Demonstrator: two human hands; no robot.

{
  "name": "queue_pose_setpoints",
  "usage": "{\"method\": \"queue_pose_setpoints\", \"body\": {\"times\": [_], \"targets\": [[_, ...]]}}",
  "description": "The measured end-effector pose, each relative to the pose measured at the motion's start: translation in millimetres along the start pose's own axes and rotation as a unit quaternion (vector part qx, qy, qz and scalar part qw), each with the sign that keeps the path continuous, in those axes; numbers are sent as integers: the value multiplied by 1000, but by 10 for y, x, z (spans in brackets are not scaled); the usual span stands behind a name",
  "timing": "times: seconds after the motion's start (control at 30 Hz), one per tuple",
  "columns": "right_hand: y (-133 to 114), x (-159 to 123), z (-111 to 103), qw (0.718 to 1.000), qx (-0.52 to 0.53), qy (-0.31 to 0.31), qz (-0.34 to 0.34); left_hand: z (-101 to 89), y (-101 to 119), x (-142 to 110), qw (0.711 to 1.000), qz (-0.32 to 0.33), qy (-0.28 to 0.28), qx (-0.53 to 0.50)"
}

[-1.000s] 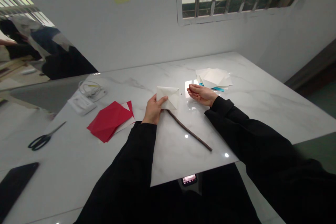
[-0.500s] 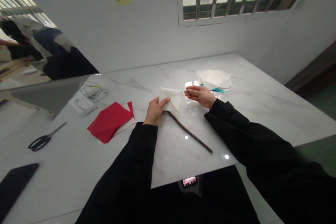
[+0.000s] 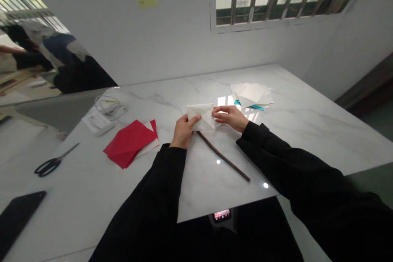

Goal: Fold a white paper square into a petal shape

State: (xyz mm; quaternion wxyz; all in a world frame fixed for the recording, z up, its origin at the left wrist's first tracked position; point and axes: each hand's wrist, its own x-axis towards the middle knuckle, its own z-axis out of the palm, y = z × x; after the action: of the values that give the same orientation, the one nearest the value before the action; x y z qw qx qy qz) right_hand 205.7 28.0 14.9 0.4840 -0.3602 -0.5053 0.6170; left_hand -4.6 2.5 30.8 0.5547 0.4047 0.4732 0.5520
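Observation:
My left hand grips a folded white paper, shaped like a small envelope with diagonal crease lines, its thumb pressed on the front. At the paper's right edge, the fingertips of my right hand close in a pinch; its far fingers are partly hidden. A thin brown stick slants down to the right below the paper, its upper end hidden behind the paper and my left hand.
Red paper sheets lie left, with black-handled scissors and a dark flat device beyond. A white charger with cable sits behind. White and blue sheets are piled back right. The table's front edge is close to me.
My right hand has moved left, from apart from the paper to its right edge, with the fingers now pinching there. My left hand keeps its hold; the paper is slightly turned.

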Motion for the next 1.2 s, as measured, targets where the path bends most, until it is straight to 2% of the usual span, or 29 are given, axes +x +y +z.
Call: {"method": "queue_pose_setpoints", "body": {"times": [0.13,0.33,0.57,0.77,1.2], "targets": [[37,-11,70,1000,-23,-20,6,25,8,-27,1000,-9,-14,-4],[108,20,97,995,-90,-22,-47,63,-7,-47,999,-11,-35,0],[59,19,93,977,-165,-24,-134,76,-32,-41,999,-2,-39,0],[92,30,80,966,-213,-14,-146,73,-62,-26,999,0,-43,6],[144,34,75,966,-208,2,-152,80,-64,-32,998,18,-54,-6]]}}
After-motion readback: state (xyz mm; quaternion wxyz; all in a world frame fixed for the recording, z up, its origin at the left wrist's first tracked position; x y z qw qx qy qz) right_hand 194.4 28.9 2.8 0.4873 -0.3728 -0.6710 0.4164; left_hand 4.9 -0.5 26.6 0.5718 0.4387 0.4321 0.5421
